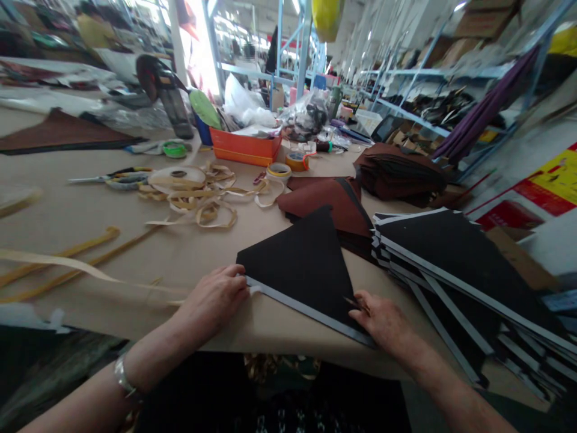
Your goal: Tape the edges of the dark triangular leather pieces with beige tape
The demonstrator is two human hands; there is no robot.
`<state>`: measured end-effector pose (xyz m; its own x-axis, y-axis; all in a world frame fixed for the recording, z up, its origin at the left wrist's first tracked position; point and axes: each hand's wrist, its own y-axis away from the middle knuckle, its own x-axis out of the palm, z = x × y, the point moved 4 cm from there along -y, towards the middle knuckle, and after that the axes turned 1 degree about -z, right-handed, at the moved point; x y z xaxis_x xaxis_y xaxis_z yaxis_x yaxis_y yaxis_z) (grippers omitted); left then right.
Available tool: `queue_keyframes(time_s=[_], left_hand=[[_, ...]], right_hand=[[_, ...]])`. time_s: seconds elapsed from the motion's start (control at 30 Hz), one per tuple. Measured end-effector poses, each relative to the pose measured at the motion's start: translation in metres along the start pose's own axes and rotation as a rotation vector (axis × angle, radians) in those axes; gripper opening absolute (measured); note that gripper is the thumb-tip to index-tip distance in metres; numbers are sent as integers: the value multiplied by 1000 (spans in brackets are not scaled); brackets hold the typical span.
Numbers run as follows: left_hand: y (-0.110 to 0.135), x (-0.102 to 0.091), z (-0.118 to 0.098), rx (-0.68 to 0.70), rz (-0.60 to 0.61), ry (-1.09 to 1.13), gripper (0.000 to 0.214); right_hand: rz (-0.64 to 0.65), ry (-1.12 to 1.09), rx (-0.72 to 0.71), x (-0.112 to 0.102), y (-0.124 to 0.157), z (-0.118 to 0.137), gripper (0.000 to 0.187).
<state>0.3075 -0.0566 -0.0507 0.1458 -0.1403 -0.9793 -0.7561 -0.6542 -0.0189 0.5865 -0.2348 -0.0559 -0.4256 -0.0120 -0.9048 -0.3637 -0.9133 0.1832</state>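
Observation:
A black fabric panel (297,258) lies on the table in front of me, with a grey strip (311,311) along its near edge. My left hand (220,294) is closed at the panel's left corner, fingertips pinching the fabric where the strip ends. At the panel's right side is my right hand (381,316), its fingers wrapped round small snips (364,309) whose pointed tip rests over the black fabric. Most of the snips is hidden by the fingers. Just behind the panel, partly under it, are brown fabric pieces (320,204).
To the right stands a stack of black panels with grey edges (469,264). A folded brown pile (396,174) sits behind it. Loose tan tape (202,192), scissors (117,177), tape rolls (278,172) and an orange box (246,147) lie farther back. Long strips (76,264) trail at left.

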Motion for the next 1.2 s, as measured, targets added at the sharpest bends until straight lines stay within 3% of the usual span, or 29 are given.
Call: queue_keyframes(time_s=[0.17,0.27,0.33,0.37,0.43,0.5,0.57,0.67,0.77,0.87,1.03,1.13,1.2], left_hand=[[-12,-4,18,-34,19,-14,33],[-17,-8,25,-9,43,-2,30],[-19,-13,26,5,57,3,29],[-19,-16,26,4,50,-1,29],[-19,-22,20,17,-1,-6,30],[-18,-25,8,68,-64,25,30],[-15,-21,-6,126,-60,72,29],[-5,-7,-21,107,-18,80,28],[10,1,-26,79,-55,96,26],[26,3,-28,96,-26,169,27],[32,-6,-39,76,120,283,28],[26,-11,-51,-33,253,346,28],[20,-12,-58,-119,313,456,29]], right_hand=[[115,194,-115,33,49,40,23],[299,150,-239,51,68,70,13],[378,37,-343,48,69,84,9],[345,-20,-377,40,62,88,10],[148,-61,-372,15,39,85,19],[-11,36,-310,-7,9,75,26],[-53,164,-260,-16,-19,64,27],[-60,240,-224,-10,-41,56,24],[-53,276,-230,2,-32,53,23],[-9,288,-262,13,-3,47,22],[23,225,-252,23,35,30,26],[85,95,-245,17,35,29,17],[96,-108,-257,7,27,34,17]])
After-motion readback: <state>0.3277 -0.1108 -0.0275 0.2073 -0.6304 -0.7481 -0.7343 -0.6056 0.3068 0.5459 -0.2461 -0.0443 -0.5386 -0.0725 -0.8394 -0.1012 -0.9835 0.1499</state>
